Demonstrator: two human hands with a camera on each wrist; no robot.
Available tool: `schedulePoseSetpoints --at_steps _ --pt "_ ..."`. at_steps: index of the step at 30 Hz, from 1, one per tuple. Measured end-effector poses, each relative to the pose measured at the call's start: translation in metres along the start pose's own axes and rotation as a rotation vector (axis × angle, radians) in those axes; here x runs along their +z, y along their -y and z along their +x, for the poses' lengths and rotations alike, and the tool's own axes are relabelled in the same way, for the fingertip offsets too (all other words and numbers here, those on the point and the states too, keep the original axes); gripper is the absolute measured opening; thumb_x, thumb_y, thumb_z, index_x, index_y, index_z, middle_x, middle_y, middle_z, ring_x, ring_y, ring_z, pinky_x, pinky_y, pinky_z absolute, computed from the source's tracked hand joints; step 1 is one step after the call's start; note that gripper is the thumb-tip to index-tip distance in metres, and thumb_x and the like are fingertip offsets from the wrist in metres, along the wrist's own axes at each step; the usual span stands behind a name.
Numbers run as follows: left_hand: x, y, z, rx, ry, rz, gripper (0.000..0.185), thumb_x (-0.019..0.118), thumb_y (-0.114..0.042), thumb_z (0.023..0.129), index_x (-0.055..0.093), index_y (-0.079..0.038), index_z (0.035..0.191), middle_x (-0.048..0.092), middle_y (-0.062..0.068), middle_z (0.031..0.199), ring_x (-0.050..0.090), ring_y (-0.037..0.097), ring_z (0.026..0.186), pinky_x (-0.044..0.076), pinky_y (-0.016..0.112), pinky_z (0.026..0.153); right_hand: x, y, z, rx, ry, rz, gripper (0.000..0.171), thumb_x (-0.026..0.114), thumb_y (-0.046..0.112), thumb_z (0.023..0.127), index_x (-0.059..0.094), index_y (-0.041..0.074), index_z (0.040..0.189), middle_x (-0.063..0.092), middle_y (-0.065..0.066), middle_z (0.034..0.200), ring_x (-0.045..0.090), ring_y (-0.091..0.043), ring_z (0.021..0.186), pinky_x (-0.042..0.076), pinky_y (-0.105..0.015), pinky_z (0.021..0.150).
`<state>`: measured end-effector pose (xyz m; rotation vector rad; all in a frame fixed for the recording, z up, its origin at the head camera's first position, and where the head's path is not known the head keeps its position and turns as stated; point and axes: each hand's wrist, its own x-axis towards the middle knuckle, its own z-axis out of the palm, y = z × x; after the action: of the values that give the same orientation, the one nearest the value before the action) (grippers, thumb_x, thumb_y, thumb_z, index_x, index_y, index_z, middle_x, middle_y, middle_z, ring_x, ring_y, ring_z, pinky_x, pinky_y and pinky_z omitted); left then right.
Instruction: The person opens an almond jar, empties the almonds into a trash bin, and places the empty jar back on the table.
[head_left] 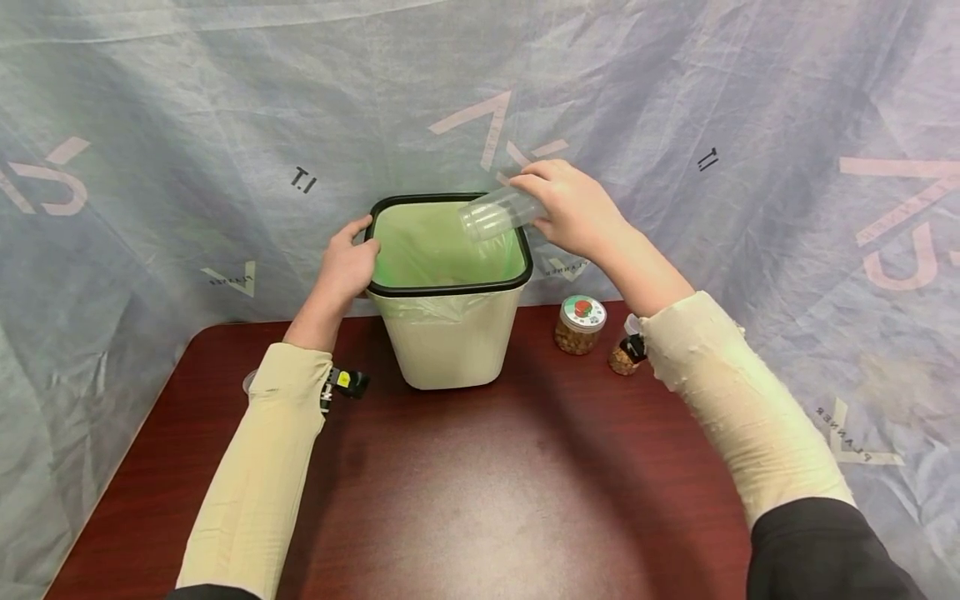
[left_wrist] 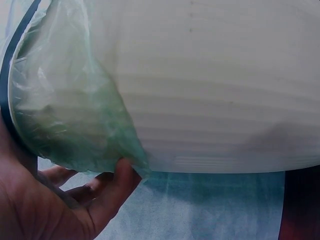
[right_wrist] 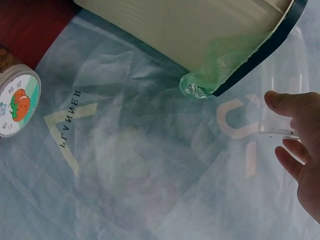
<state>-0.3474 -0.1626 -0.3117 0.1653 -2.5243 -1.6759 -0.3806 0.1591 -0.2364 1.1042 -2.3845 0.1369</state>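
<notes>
A cream trash bin (head_left: pixel 452 342) with a black rim stands upright at the back of the table, lined with a green plastic bag (head_left: pixel 420 237). My left hand (head_left: pixel 348 265) grips the bin at its left rim; in the left wrist view, its fingers touch the bag's overhang (left_wrist: pixel 75 115). Over the bin's right side, my right hand (head_left: pixel 573 208) holds a clear plastic jar (head_left: pixel 495 214), tipped with its far end down and leftward above the bin. The right wrist view shows the transparent jar (right_wrist: pixel 282 85) beside the rim, thumb and fingers around its base.
Right of the bin is a lidded jar (head_left: pixel 580 325) of brown contents with a fruit picture on top. A smaller container (head_left: pixel 622 360) is partly hidden by my right wrist camera. A clear round item (head_left: pixel 250 382) peeks out behind my left sleeve. Printed cloth (head_left: pixel 225 100) hangs behind the table (head_left: pixel 465 483).
</notes>
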Motion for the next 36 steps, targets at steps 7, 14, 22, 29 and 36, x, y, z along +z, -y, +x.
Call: schedulePoseSetpoints --at_steps 7,14,22,29,36 --pt "-0.002 0.001 0.0 -0.01 0.018 -0.023 0.056 0.039 -0.023 0.1 0.03 -0.031 0.154 0.044 0.013 0.141 0.03 0.008 0.041 0.043 0.031 0.049 0.005 -0.005 -0.009 0.059 -0.029 0.02 0.057 0.076 -0.002 0.078 0.058 0.002 0.131 0.054 -0.015 0.131 0.044 -0.034 0.126 0.035 -0.043 0.106" --pt "-0.003 0.003 0.0 -0.01 0.031 -0.034 0.055 0.039 -0.024 0.101 0.028 -0.031 0.154 0.044 0.011 0.141 0.03 0.008 0.043 0.044 0.032 0.051 0.01 -0.008 -0.018 0.1 -0.06 0.039 0.057 0.078 0.004 0.079 0.058 0.003 0.132 0.056 -0.016 0.129 0.048 -0.035 0.123 0.038 -0.044 0.103" --pt "-0.004 0.004 0.0 0.002 0.031 -0.029 0.055 0.038 -0.023 0.1 0.028 -0.031 0.154 0.048 0.011 0.139 0.027 0.008 0.04 0.039 0.03 0.046 0.017 -0.015 -0.036 0.165 -0.131 0.045 0.058 0.081 0.014 0.077 0.059 0.004 0.13 0.058 -0.014 0.126 0.053 -0.031 0.117 0.044 -0.045 0.096" --pt "-0.005 0.004 -0.001 0.008 0.021 -0.036 0.056 0.037 -0.021 0.099 0.029 -0.03 0.154 0.044 0.015 0.142 0.027 0.008 0.039 0.037 0.029 0.043 0.021 -0.021 -0.048 0.214 -0.166 0.08 0.06 0.081 0.018 0.078 0.058 0.002 0.13 0.058 -0.013 0.126 0.054 -0.028 0.117 0.044 -0.043 0.096" --pt "-0.007 0.004 -0.001 0.02 0.02 -0.034 0.057 0.037 -0.02 0.099 0.028 -0.028 0.155 0.039 0.012 0.147 0.026 0.008 0.039 0.036 0.028 0.044 0.026 -0.027 -0.059 0.275 -0.18 0.132 0.06 0.08 0.018 0.079 0.055 0.001 0.131 0.056 -0.015 0.129 0.051 -0.03 0.121 0.041 -0.044 0.099"
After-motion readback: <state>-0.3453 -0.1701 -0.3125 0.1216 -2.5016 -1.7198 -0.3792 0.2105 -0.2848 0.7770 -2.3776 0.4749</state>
